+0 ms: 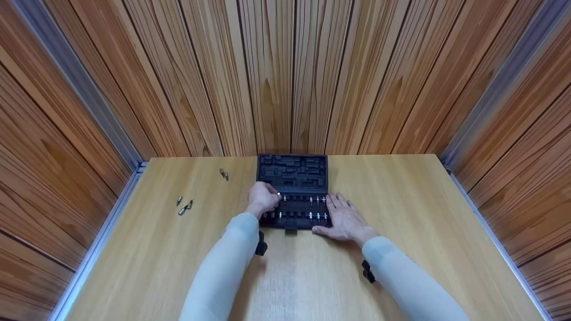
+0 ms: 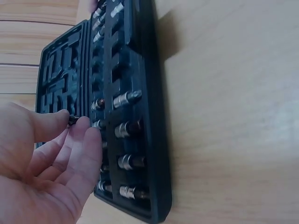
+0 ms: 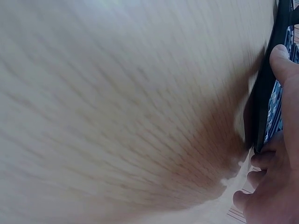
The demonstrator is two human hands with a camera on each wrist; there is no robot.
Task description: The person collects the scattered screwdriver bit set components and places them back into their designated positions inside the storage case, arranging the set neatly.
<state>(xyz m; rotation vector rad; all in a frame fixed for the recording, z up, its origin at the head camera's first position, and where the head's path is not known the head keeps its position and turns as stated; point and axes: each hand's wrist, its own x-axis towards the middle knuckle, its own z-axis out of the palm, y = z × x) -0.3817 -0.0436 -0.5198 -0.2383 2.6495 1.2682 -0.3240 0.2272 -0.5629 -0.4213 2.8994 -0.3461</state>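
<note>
Case (image 1: 296, 206) lies open on the counter (image 1: 401, 276), base holding metal bits (image 2: 128, 129) in two rows, lid (image 1: 292, 171) moulded with recesses. Left hand (image 1: 262, 198), grip narrow, pinches a small dark piece (image 2: 72, 120) beside the far row; right hand (image 1: 346, 220), extended, touches the case's right side.

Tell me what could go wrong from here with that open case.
The left hand pinches a small piece, which might slip and drop. The loose bits lying on the table could roll if bumped. The right hand rests against the right edge of the case; if it lifts, the case might shift.
</note>
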